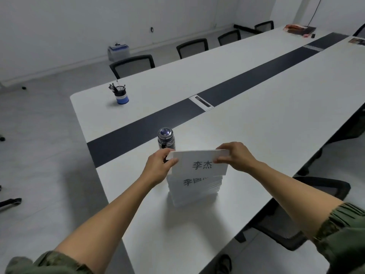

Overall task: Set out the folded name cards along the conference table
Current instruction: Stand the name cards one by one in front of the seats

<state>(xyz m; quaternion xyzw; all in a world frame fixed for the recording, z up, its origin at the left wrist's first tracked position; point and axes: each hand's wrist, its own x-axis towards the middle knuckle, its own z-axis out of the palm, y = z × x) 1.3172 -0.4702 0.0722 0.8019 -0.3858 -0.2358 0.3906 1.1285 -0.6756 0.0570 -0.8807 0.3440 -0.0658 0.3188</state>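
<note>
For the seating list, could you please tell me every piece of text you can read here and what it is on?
"李杰": on the held name card.
Stack of name cards: top print half hidden, unreadable.
Pen holder label, flask lid: too small.

White folded card with black characters, pinched at its ends by left hand and right hand; stack lies just beneath them.
</note>
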